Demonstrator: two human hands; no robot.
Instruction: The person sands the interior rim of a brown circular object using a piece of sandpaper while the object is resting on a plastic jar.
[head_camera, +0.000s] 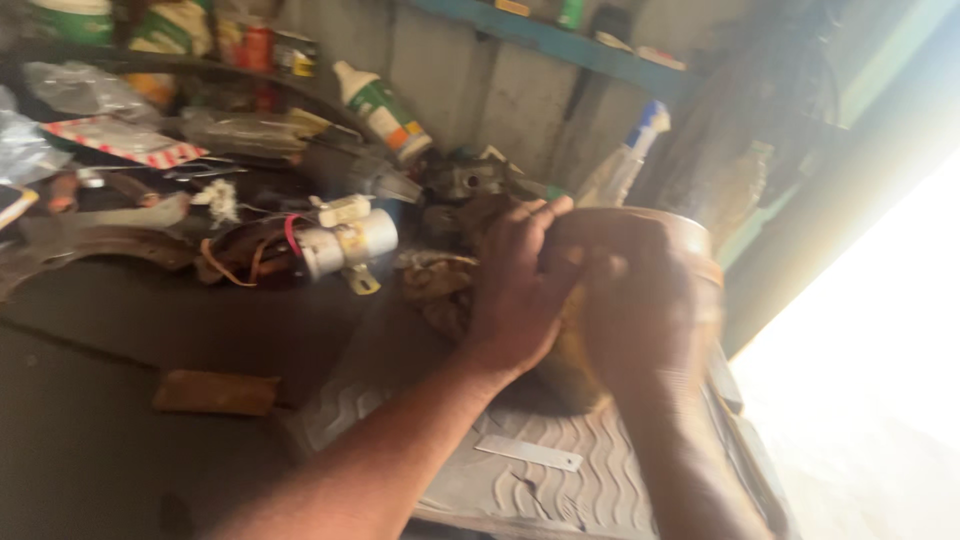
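Both my hands are wrapped around a round, brownish-yellow container (690, 232) that rests on a ribbed grey mat (560, 480) at the bench's right end. My left hand (515, 285) presses against its left side with the fingers curled over the top. My right hand (640, 300) covers its front and is blurred by motion. Most of the container is hidden behind my hands.
A silver cylindrical part with red and brown wires (340, 245) lies to the left. A flat metal strip (528, 453) lies on the mat. A brown block (215, 392), a white and green bottle (385, 108), a spray bottle (625, 160) and cluttered parts fill the bench's back.
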